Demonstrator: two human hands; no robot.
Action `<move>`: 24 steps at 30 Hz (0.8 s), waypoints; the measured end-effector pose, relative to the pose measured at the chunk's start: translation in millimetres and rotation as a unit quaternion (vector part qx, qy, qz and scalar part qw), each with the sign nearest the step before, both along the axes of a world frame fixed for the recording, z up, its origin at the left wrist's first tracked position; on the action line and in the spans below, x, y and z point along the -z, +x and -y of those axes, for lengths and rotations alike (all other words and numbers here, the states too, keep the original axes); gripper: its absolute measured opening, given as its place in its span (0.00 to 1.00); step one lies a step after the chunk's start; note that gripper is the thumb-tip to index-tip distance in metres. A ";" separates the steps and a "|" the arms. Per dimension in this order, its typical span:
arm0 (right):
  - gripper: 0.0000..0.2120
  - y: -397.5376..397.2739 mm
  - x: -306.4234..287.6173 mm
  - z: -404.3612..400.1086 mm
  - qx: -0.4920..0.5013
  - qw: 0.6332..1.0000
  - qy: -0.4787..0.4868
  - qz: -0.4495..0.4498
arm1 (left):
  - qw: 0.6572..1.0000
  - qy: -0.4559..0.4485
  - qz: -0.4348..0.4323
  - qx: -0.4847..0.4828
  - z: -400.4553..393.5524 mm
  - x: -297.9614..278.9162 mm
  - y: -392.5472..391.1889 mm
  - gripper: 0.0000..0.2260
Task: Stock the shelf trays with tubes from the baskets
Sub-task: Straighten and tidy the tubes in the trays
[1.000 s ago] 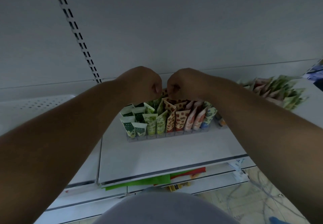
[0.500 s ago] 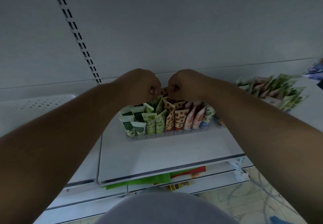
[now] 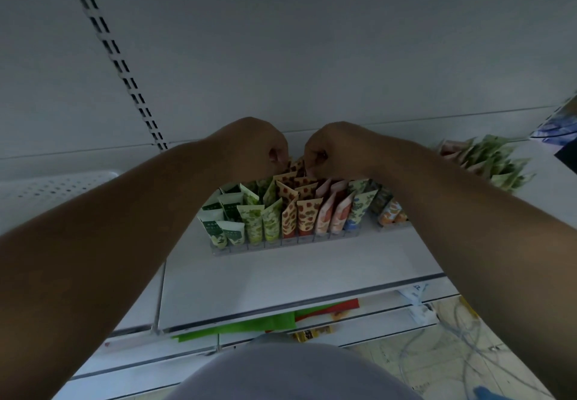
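- So over the last second my fists barely moved, left hand and right hand side by side, both pinching a red-spotted tube.
- It's sunk slightly into the back of the tray, so I'd say nearly seated.

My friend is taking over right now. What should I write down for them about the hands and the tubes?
Left hand: fingers curled at the back of the tray, on a red-spotted tube.
Right hand: curled on the same tube from the other side.
Tray: sits on the white shelf, its rows holding green, red-spotted, pink and blue tubes.
Done: most rows look stocked.
Left: seat this tube in the red-spotted row, then shelve the loose pile of tubes lying to the right. No basket can be clearly made out.
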State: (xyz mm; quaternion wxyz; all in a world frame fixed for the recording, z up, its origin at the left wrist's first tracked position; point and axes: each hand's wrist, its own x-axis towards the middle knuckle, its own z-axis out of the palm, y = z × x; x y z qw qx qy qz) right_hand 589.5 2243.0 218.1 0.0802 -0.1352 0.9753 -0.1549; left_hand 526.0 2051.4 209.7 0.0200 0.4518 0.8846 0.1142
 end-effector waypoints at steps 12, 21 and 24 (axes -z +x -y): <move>0.02 -3.7 3.3 6.6 -0.034 0.999 -0.009 0.008 | 1.000 -0.011 -0.016 0.020 -9.2 5.1 1.3 0.06; 0.05 4.1 1.4 -30.2 -0.021 0.996 0.005 -0.081 | 1.000 0.015 0.000 -0.007 -14.0 2.2 6.2 0.05; 0.04 1.3 2.6 -28.5 -0.042 0.997 0.011 -0.066 | 1.000 -0.001 0.012 -0.016 -24.4 2.2 9.9 0.05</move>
